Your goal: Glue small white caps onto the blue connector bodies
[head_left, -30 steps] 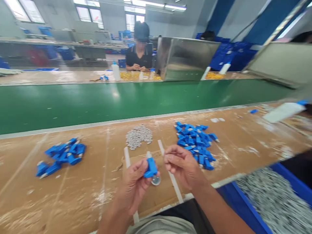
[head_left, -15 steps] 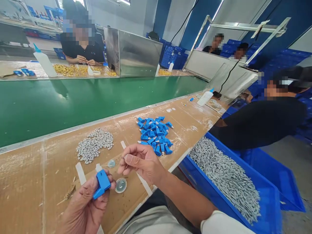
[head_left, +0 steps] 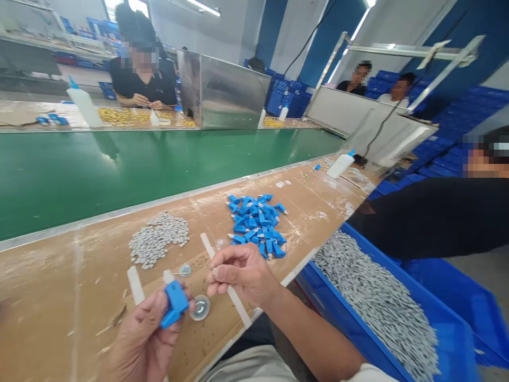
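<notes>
My left hand [head_left: 145,331] is closed around a blue plastic piece [head_left: 175,302] with a white tip pointing up and a small dark mark on its face. Just to the right, my right hand [head_left: 242,273] pinches thumb and forefinger together. A tiny greyish thing shows at those fingertips, too small to name. Below the hands sits a small round clear dish [head_left: 200,307]. A little blob of clear bluish material [head_left: 185,270] lies between the hands on the cardboard-covered table. Beyond my right hand is a pile of similar blue pieces [head_left: 256,223].
Small grey pieces [head_left: 159,239] lie in a heap at left. White tape strips [head_left: 135,285] mark the cardboard. A blue bin [head_left: 457,329] of grey parts stands beside the table at right. A green belt [head_left: 159,175] runs behind. Co-workers sit across and at right; a white bottle [head_left: 341,164] lies tilted.
The camera view has shifted slightly, so the scene sits a bit lower and further right. The blue piece has turned a little in my left hand, showing its dark mark. Both hands stay closed.
</notes>
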The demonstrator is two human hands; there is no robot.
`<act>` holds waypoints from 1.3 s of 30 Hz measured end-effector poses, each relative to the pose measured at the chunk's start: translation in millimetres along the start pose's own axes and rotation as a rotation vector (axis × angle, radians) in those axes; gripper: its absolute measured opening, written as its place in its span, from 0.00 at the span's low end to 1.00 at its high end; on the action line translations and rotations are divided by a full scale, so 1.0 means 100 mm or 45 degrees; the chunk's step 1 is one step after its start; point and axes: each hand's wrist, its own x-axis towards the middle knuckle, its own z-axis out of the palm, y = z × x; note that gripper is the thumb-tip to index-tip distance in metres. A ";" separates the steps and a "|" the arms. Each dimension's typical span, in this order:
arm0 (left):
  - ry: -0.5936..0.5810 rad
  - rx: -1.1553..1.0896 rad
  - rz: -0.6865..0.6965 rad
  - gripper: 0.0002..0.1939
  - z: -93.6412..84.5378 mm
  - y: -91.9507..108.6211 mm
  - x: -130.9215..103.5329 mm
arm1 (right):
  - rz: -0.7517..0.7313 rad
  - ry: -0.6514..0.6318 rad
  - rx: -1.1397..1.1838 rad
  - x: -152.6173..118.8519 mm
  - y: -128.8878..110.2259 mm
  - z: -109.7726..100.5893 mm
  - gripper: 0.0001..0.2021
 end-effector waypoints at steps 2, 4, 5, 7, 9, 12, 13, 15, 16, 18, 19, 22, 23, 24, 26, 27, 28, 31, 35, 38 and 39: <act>-0.105 0.010 0.090 0.16 0.02 -0.06 -0.06 | -0.015 0.021 -0.091 -0.09 0.01 0.04 0.11; -0.197 0.017 0.108 0.16 0.04 -0.12 -0.10 | -0.020 0.056 -0.211 -0.16 0.02 0.06 0.08; -0.239 0.024 0.095 0.16 0.03 -0.15 -0.10 | -0.019 0.078 -0.267 -0.18 0.03 0.06 0.08; -0.283 0.032 0.088 0.15 0.01 -0.19 -0.09 | -0.011 0.110 -0.370 -0.21 0.04 0.05 0.07; -0.292 0.043 0.125 0.15 -0.02 -0.21 -0.08 | -0.002 0.124 -0.453 -0.22 0.04 0.06 0.08; -0.310 0.085 0.199 0.17 -0.06 -0.23 -0.09 | 0.013 0.112 -0.524 -0.23 0.02 0.10 0.09; -0.321 0.107 0.220 0.17 -0.07 -0.23 -0.09 | 0.015 0.107 -0.533 -0.23 0.02 0.11 0.09; -0.336 0.149 0.254 0.16 -0.09 -0.24 -0.09 | 0.018 0.102 -0.542 -0.23 0.01 0.13 0.09; -0.347 0.169 0.264 0.16 -0.09 -0.24 -0.09 | 0.021 0.103 -0.546 -0.23 0.02 0.13 0.09; -0.379 0.199 0.282 0.16 -0.10 -0.24 -0.09 | 0.029 0.093 -0.555 -0.23 0.03 0.13 0.09; -0.395 0.206 0.290 0.17 -0.09 -0.24 -0.09 | 0.030 0.084 -0.560 -0.23 0.03 0.14 0.09; -0.419 0.212 0.319 0.17 -0.09 -0.24 -0.10 | 0.019 0.051 -0.570 -0.24 0.06 0.15 0.08; -0.416 0.211 0.326 0.17 -0.08 -0.24 -0.10 | 0.014 0.042 -0.572 -0.24 0.07 0.16 0.08; -0.415 0.212 0.328 0.16 -0.09 -0.23 -0.10 | 0.014 0.035 -0.576 -0.24 0.08 0.16 0.07; -0.412 0.213 0.329 0.16 -0.09 -0.23 -0.11 | 0.019 0.024 -0.586 -0.24 0.10 0.16 0.07; -0.414 0.213 0.328 0.16 -0.10 -0.23 -0.11 | 0.020 0.020 -0.596 -0.24 0.11 0.16 0.07; -0.416 0.213 0.327 0.16 -0.10 -0.23 -0.11 | 0.020 0.016 -0.609 -0.24 0.12 0.16 0.06; -0.409 0.227 0.335 0.15 -0.12 -0.24 -0.10 | -0.008 0.019 -0.671 -0.25 0.12 0.17 0.06; -0.340 0.253 0.363 0.15 -0.13 -0.27 -0.08 | -0.124 0.052 -0.839 -0.27 0.10 0.23 0.04; -0.304 0.290 0.390 0.15 -0.13 -0.27 -0.07 | -0.206 0.069 -0.950 -0.28 0.09 0.25 0.04; -0.306 0.310 0.394 0.15 -0.14 -0.27 -0.06 | -0.213 0.069 -0.966 -0.28 0.10 0.25 0.04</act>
